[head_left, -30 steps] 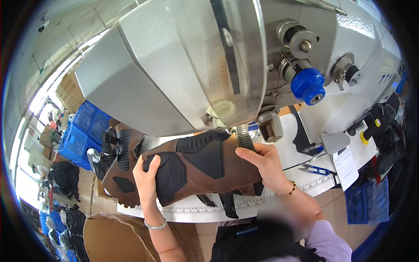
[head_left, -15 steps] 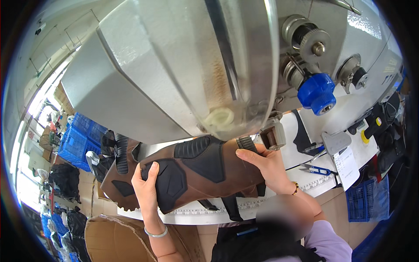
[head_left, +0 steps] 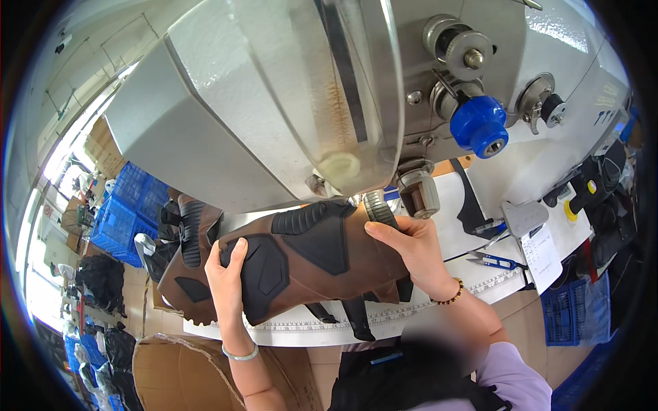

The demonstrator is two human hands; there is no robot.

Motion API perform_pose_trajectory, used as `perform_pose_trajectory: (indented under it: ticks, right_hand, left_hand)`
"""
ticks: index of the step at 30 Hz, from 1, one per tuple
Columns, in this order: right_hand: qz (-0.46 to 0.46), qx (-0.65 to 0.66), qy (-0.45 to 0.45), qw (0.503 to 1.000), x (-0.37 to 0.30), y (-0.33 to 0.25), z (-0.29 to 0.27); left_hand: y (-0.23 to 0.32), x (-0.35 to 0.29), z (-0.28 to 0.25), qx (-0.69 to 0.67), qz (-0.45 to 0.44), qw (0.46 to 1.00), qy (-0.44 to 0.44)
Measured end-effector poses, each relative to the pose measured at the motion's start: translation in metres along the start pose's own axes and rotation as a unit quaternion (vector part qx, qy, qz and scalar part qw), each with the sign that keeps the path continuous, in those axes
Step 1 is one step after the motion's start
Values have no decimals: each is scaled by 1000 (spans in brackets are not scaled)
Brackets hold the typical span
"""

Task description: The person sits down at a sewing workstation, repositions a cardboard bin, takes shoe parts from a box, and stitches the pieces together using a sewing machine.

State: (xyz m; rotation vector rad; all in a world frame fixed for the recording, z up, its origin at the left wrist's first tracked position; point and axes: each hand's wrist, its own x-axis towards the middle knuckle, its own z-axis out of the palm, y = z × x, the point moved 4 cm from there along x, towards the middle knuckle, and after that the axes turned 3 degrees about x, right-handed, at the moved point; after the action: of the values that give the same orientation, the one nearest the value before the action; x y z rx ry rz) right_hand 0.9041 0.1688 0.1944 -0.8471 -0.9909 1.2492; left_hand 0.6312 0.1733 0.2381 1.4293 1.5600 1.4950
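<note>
A brown leather boot upper [head_left: 317, 288] with black padded panels lies stretched across the white table under the sewing machine head [head_left: 219, 103]. My left hand [head_left: 227, 277] pinches its near left part beside the large black panel, thumb on top. At the other end, my right hand [head_left: 415, 250] grips the upper near the ribbed metal wheel [head_left: 378, 209], thumb above and fingers folded behind. The machine's head hides the upper's far edge, and the needle is not visible. Black straps [head_left: 356, 318] hang from its near side.
Thread snips [head_left: 497, 261] and a white paper [head_left: 541, 260] lie to the right. A ruler tape [head_left: 301, 333] follows the table's near edge. Blue crates [head_left: 123, 229] stand at left, another blue crate [head_left: 563, 315] at lower right, and an open cardboard box [head_left: 181, 373] below left.
My view has shifted slightly, so the machine head sits higher and further left. Both hands keep their hold on the boot upper, which shows little movement of its own.
</note>
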Motion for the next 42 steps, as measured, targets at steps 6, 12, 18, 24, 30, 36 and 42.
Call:
perform_pose_trajectory:
  ticks: [6, 12, 18, 24, 30, 36, 42]
  right_hand:
    - [-13, -57, -8, 998, -2, -5, 2]
    - [-27, -35, 16, 999, -5, 0, 5]
    - [-40, -50, 18, 998, -5, -3, 8]
    - [8, -15, -5, 1000, -6, -6, 5]
    - [17, 4, -14, 1000, -9, -2, -1]
    - [-20, 44, 38, 998, -6, 6, -1]
    - [-17, -49, -34, 998, -9, -13, 5]
  left_hand:
    - [-19, 8, -2, 12, 41, 999, 24]
    - [-17, 18, 3, -19, 48, 999, -7]
    - [-22, 20, -1, -15, 50, 998, -17]
    - [-18, 10, -3, 124, 91, 988, 18]
    - [-36, -24, -7, 200, 103, 968, 113]
    - [-18, -24, 0, 157, 122, 967, 160]
    - [-9, -30, -9, 156, 161, 954, 199]
